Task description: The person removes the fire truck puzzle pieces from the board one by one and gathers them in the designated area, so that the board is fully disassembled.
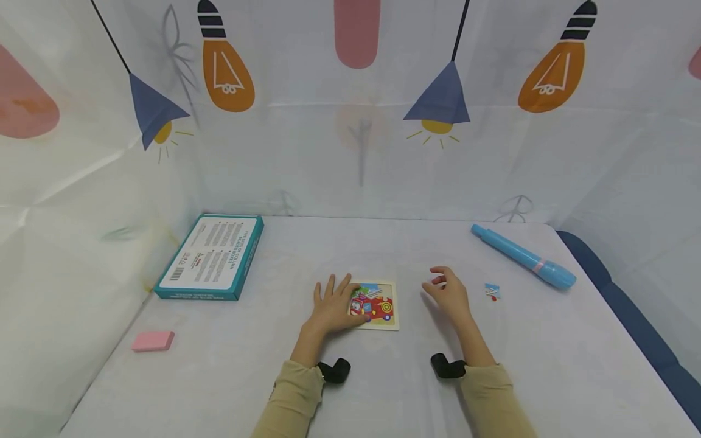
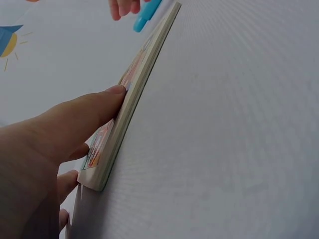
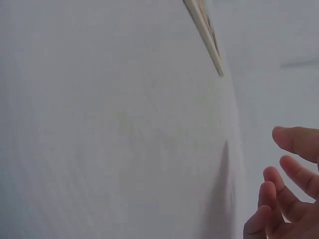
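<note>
Puzzle board (image 1: pixel 385 306), pale-edged and showing a red vehicle, lies flat on the white table (image 1: pixel 263 377) in front of the person, partly under the left hand (image 1: pixel 328 311). That hand is spread wide, its thumb resting on the face near the close edge and its other fingers fanned across the board's left side; it presses rather than grips, as far as I can make out. The right hand (image 1: pixel 451 298) hangs in the air just right of the board, fingers loosely bent and thumb standing apart from them, with nothing that I can see between them. Farther right, a small blue-and-white piece (image 1: pixel 492 291) with a red spot lies by itself, near a blue tube-shaped thing (image 1: pixel 523 257). From here I'd judge the step to be steadying the board while its pieces are set in; the next move probably calls for the right hand to pinch that loose piece. Whether a gap waits beneath the left hand, I can't tell.
</note>
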Demonstrator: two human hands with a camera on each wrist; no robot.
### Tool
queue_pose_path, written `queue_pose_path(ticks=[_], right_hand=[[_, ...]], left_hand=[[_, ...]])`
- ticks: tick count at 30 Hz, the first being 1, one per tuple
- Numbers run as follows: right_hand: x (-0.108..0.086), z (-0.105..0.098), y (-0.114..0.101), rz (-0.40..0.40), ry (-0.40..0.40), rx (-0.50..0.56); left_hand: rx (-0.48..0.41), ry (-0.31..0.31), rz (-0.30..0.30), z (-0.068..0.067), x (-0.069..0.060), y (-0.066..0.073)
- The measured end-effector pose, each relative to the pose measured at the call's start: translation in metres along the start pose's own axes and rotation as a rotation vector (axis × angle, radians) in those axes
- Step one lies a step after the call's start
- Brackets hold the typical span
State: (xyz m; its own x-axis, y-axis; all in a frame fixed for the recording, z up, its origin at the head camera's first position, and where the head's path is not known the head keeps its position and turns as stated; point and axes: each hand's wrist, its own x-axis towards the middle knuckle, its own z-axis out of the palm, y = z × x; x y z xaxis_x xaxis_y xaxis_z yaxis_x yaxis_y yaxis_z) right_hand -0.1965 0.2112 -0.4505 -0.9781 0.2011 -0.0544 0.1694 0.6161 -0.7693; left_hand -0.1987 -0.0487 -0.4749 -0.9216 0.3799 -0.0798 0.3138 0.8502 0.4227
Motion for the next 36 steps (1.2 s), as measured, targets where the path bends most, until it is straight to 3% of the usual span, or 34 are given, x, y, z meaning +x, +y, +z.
queue_pose_path(ticks=[9,17,21,25,36], right_hand=[[-0.007,0.043,-0.030,-0.043,-0.087,-0.037],[-0.012,0.065,-0.048,-0.125,-0.163,-0.293],[-0.013,0.069,-0.054,-0.114,-0.160,-0.327],[-0.011,0.069,-0.057,-0.089,-0.152,-0.254],[-0.002,0.065,-0.047,-0.054,-0.129,0.108]], left_hand=[[-0.007,0.007,-0.007,0.000,-0.001,-0.001],[-0.007,0.017,0.004,0.000,-0.001,-0.002],[-0.007,0.023,0.012,0.000,-0.001,-0.001],[-0.007,0.020,0.016,-0.001,-0.001,0.000],[0.000,0.012,0.010,0.000,0.000,-0.001]])
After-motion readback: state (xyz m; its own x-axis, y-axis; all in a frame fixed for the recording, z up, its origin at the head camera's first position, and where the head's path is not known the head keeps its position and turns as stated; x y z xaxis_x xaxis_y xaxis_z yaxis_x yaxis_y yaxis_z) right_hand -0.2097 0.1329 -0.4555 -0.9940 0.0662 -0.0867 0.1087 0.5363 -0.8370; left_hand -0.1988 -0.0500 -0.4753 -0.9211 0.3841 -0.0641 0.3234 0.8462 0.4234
